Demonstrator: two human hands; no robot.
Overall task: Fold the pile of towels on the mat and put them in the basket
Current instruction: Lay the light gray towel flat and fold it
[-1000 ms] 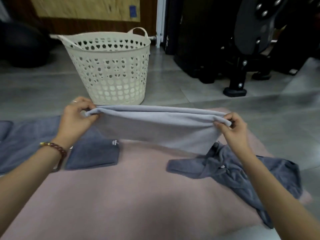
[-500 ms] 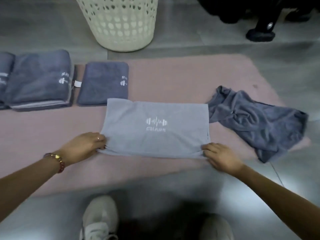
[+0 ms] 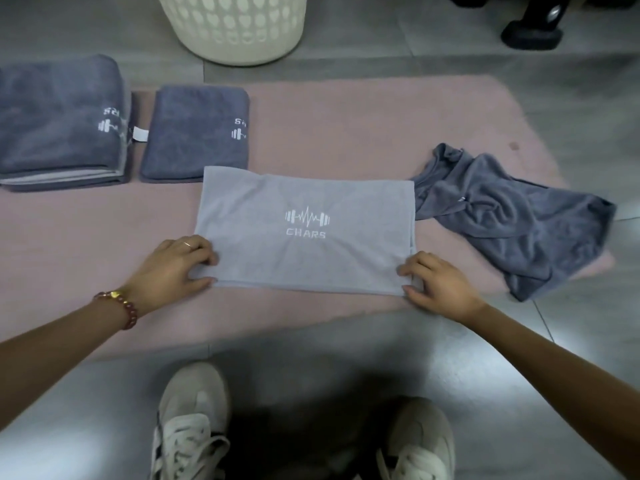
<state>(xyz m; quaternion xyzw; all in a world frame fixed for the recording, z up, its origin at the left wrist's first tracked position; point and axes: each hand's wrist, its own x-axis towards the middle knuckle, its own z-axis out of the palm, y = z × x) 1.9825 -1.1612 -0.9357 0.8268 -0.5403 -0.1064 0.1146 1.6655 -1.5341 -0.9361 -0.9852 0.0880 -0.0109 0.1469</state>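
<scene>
The light grey towel (image 3: 304, 233) lies flat on the mat (image 3: 346, 133), its long axis running left to right. The left hand (image 3: 173, 268) and right hand (image 3: 440, 285) each pinch a near corner, fingers (image 3: 204, 249) curled onto the cloth, equally near for a sideways fold.

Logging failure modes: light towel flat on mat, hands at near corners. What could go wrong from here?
The light towel overlaps the folded dark towel at its far left corner; the next fold may drag it.
Its right edge touches the crumpled towel, which may snag.
Left hand and right hand pinch only corners; layers may slip.
</scene>
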